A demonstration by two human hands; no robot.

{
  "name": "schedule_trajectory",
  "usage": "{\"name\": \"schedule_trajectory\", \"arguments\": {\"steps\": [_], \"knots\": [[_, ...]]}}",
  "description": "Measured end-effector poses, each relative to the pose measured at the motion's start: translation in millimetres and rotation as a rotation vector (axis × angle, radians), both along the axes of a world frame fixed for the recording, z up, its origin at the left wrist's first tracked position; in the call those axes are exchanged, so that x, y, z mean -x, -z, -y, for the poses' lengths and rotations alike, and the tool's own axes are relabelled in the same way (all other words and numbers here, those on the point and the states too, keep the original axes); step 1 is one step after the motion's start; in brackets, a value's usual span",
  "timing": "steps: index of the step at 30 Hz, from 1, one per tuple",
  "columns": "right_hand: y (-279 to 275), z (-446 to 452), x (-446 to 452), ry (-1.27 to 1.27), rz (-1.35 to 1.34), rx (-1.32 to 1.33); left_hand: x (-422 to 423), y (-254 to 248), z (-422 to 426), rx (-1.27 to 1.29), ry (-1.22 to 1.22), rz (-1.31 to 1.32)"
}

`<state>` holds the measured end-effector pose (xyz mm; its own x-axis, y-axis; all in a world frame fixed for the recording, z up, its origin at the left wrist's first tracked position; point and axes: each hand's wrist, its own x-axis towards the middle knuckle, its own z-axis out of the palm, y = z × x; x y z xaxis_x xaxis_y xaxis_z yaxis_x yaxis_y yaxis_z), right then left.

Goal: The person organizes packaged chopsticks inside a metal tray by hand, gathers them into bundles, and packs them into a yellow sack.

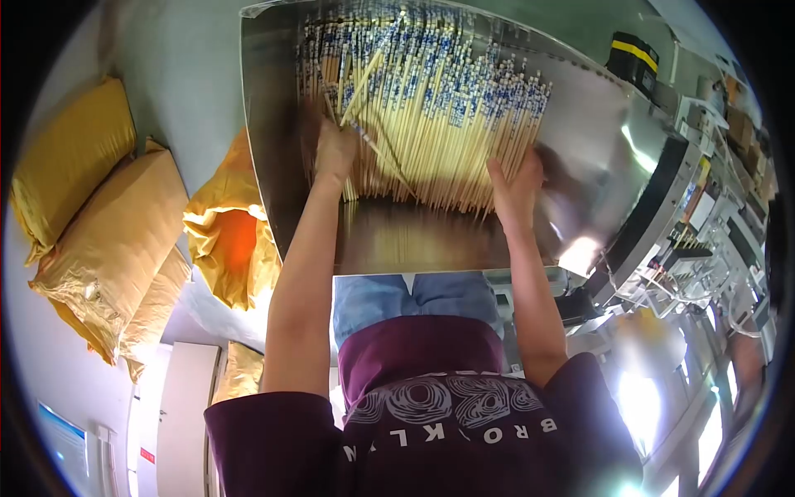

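Note:
A wide layer of pale wooden chopsticks (447, 141) with blue-and-white patterned ends lies in a shiny metal bin (580, 108). The patterned ends point to the far side. My left hand (334, 151) is at the left end of the layer, closed against the chopsticks, its fingertips partly hidden and blurred. Several chopsticks lie askew across the others beside it. My right hand (519, 189) grips the right end, its thumb over the near part of the chopsticks and its fingers round the side.
Stuffed yellow sacks (116, 248) lean at the left, and an open yellow sack (232, 240) stands beside the bin. A dark machine edge (642, 224) adjoins the bin's right side. A black-and-yellow object (633, 60) sits at the far right, with cluttered equipment beyond.

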<state>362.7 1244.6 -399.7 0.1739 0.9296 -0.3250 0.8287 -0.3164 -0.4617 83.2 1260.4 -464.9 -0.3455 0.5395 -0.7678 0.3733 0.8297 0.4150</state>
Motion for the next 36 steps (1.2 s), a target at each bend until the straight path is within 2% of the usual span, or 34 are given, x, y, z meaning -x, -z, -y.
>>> {"name": "schedule_trajectory", "arguments": {"steps": [1, 3, 6, 8, 9, 11, 12, 14, 15, 16, 18, 19, 23, 25, 28, 31, 34, 36], "knots": [[6, 1, 0, 0.008, -0.002, 0.004, 1, -1, 3, -0.004, 0.033, -0.048], [10, 0, 7, 0.005, 0.159, -0.032, 7, 3, 12, -0.001, 0.074, -0.104], [11, -1, 17, 0.063, 0.198, -0.026, 10, -4, 11, 0.035, 0.063, -0.009], [13, -2, 18, 0.062, 0.208, -0.029, -6, -25, 12, -0.157, 0.111, -0.212], [14, -3, 17, 0.056, 0.219, -0.031, -13, -31, 11, -0.162, 0.112, -0.210], [15, -3, 17, 0.062, 0.245, -0.020, -25, -38, 10, -0.285, 0.234, -0.471], [15, -3, 17, 0.066, 0.267, -0.006, -30, -38, 9, -0.289, 0.233, -0.469], [20, -3, 11, 0.050, 0.260, -0.021, -40, -33, 9, -0.353, 0.501, -0.479], [20, -4, 10, 0.033, 0.250, -0.032, -47, -27, 11, -0.399, 0.541, -0.530], [21, -4, 11, 0.033, 0.252, -0.032, -55, -21, 14, -0.399, 0.540, -0.529], [20, -5, 13, 0.063, 0.288, -0.037, -69, -30, 7, -0.206, 0.443, -0.179], [20, -6, 14, 0.061, 0.291, -0.040, -73, -34, 1, -0.162, 0.525, -0.163], [19, -7, 17, 0.059, 0.322, -0.026, -84, -10, -2, -0.266, 0.523, -0.229], [17, -7, 16, 0.058, 0.327, -0.010, -82, -4, -5, -0.226, 0.383, -0.179], [20, -5, 11, 0.034, 0.319, -0.010, -46, -21, -11, -0.167, 0.239, -0.121], [30, -8, 11, 0.012, 0.339, -0.057, -8, -42, -12, -0.111, 0.308, -0.204], [35, -22, 30, 0.070, 0.411, -0.007, 2, -52, -11, -0.227, 0.200, -0.273], [50, -28, 41, 0.133, 0.213, 0.027, 1, -48, -7, -0.291, 0.140, -0.209]]}}
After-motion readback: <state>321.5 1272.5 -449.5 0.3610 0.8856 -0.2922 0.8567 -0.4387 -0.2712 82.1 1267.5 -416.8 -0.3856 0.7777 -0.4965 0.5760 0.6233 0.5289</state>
